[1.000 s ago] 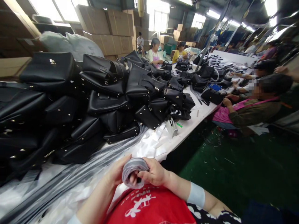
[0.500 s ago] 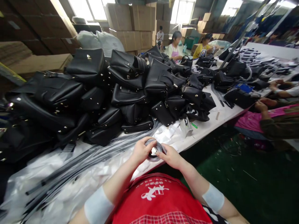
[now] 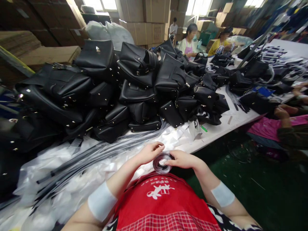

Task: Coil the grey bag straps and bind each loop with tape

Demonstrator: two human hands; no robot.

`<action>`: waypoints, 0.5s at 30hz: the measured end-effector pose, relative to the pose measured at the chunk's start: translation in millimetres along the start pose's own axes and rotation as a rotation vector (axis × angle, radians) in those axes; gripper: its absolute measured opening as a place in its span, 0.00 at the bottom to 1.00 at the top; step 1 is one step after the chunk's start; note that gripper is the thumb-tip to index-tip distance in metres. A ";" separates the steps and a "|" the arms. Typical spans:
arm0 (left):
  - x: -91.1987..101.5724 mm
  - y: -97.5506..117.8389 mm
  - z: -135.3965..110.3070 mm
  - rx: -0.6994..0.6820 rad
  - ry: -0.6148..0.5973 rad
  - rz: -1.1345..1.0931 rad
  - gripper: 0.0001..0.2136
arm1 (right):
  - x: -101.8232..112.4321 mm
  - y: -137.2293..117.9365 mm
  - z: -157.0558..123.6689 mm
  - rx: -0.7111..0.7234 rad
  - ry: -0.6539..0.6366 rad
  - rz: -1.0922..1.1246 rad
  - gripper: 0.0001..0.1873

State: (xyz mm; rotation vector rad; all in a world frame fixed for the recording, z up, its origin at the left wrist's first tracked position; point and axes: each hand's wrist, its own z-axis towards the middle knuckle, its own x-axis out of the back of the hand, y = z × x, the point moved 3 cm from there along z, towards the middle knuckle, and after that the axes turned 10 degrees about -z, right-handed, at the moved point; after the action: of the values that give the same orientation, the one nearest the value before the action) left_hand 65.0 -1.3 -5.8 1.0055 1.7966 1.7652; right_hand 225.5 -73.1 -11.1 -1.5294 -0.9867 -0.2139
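Observation:
A round coil (image 3: 157,168) of greyish strip, apparently wrapped in clear plastic, lies at the table edge just in front of my red apron. My right hand (image 3: 180,159) grips the coil from the right, its thumb over the middle and fingers behind the rim. Just above the coil's upper left is my left hand (image 3: 152,151), fingers stretched out and slightly bent; whether they touch the rim is unclear. Long dark strips in clear plastic (image 3: 96,150) lie across the table to the left, among crumpled white sheets (image 3: 72,179).
A big heap of black handbags (image 3: 139,93) fills the table's far side. A small green object (image 3: 204,128) lies right of the white scraps. At the right, a co-worker's hands (image 3: 285,112) are by a black bag. Cardboard boxes (image 3: 156,12) stand behind.
The coil has come closer to my apron and tilted to show its round face. My left hand has loosened from it and sits above; my right hand keeps hold. The view has shifted slightly.

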 end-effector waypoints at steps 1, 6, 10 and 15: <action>-4.1 0.2 -0.7 -0.026 -0.062 0.048 0.20 | -0.1 0.2 0.8 0.014 -0.027 -0.015 0.18; -14.0 -3.4 1.8 -0.064 0.179 -0.062 0.19 | -4.7 9.4 12.7 -0.069 0.204 0.081 0.18; -14.6 -12.5 5.5 0.025 0.281 -0.218 0.22 | -11.0 15.7 17.8 -0.061 0.277 0.180 0.21; -20.1 -17.6 2.2 0.168 0.045 -0.367 0.21 | -17.4 17.0 17.9 0.015 0.135 0.256 0.19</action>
State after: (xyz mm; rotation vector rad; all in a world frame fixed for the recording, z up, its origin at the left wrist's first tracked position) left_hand 76.2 -13.4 -27.0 0.6443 2.0313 1.4425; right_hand 219.1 -63.4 -39.0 -1.5889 -0.6772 -0.1261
